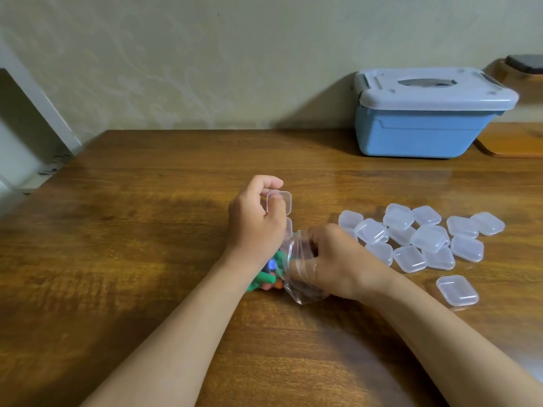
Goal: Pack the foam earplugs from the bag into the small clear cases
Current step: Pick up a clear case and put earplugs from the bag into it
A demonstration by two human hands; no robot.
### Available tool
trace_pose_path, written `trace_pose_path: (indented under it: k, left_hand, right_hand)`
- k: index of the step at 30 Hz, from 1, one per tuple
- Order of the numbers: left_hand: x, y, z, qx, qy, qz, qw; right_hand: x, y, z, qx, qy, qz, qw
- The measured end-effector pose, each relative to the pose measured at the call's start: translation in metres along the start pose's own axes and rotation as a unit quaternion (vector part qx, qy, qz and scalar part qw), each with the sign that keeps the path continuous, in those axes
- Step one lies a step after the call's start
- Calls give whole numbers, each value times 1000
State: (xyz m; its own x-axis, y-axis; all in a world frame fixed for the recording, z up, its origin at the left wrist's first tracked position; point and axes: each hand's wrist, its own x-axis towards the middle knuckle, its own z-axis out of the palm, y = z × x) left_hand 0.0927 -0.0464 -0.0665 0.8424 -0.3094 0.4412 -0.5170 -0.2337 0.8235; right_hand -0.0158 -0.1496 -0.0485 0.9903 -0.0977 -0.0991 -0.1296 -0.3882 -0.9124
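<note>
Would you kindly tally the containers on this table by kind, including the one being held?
Piled clear cases: about 14 (they overlap, so the count is approximate)
Lone clear case: 1
Held clear case, pinched by the left hand: 1
Plastic bag: 1
Blue lidded box: 1
Total: about 18

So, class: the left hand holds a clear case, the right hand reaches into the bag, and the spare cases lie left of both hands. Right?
No: the head view shows the spare cases lying right of both hands. The left hand does hold a clear case, and the right hand does reach into the bag.
</note>
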Motion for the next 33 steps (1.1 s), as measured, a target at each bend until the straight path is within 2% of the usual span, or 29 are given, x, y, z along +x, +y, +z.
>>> trace_pose_path:
  k: [7, 13, 16, 23, 26, 30, 33]
  left_hand:
    - [1, -3, -2, 29, 7, 10, 1000]
    - [1, -8, -2, 59, 6, 42, 997]
    - [2, -9, -2, 62, 9, 44, 997]
    - [2, -7, -6, 31, 24, 55, 998]
    - [0, 2, -9, -3, 30, 104, 994]
    - [-8, 19, -8, -77, -28, 123, 989]
    - [-15, 26, -6, -120, -98, 101, 983]
  right_hand:
    - [-4, 3, -9, -3, 16, 8, 1000]
    - [-19, -1, -30, -188, 58, 21, 980]
    - [-27, -6, -38, -233, 94, 18, 968]
    - [-41, -16, -60, -204, 155, 18, 966]
    - [-47, -20, -69, -140, 202, -7, 969]
    - [-51, -24, -71, -64, 294, -83, 950]
    - [-52, -23, -70, -132, 313, -77, 937]
